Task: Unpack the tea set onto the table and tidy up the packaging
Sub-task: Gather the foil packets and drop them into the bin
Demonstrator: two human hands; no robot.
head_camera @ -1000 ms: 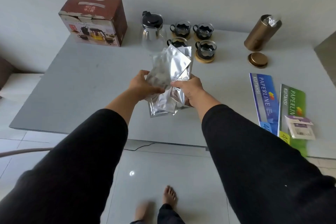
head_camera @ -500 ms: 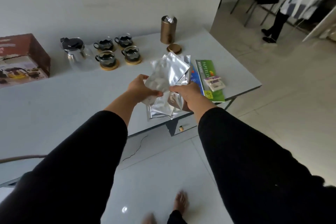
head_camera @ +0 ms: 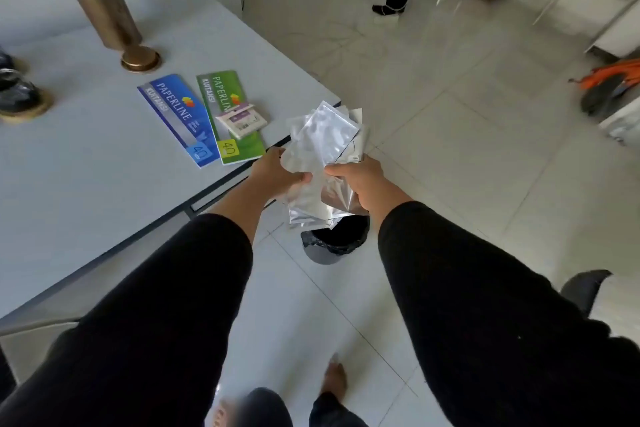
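table point(head_camera: 86, 204): a second ago it lay square under the view with the box, teapot and all four cups in sight; now it fills only the left side, its right corner just behind the foil, so the person has turned away from it toward the open floor
bin point(head_camera: 334, 243): new to the view, black-lined, standing on the tiles off the table's front edge, directly below the foil bundle; I judge it to be where the packaging is headed
foil pouches point(head_camera: 322, 149): a fanned silver bundle, earlier held over the table's middle, now carried past the table's right corner and held in the air above the bin, touching neither
canister point(head_camera: 107, 10): bronze, upright near the table's far edge, its lid point(head_camera: 141, 59) lying just beside its base
left hand point(head_camera: 277, 173): fingers and thumb curled round the bundle's left edge, as before
right hand point(head_camera: 363, 184): thumb and fingers pinching the bundle's lower right part, as before
cups point(head_camera: 19, 94): only two show, cut by the left edge of the view
meaning: tea set looks unpacked; the tidy-up is nearly at the drop, and letting go over the bin comes next
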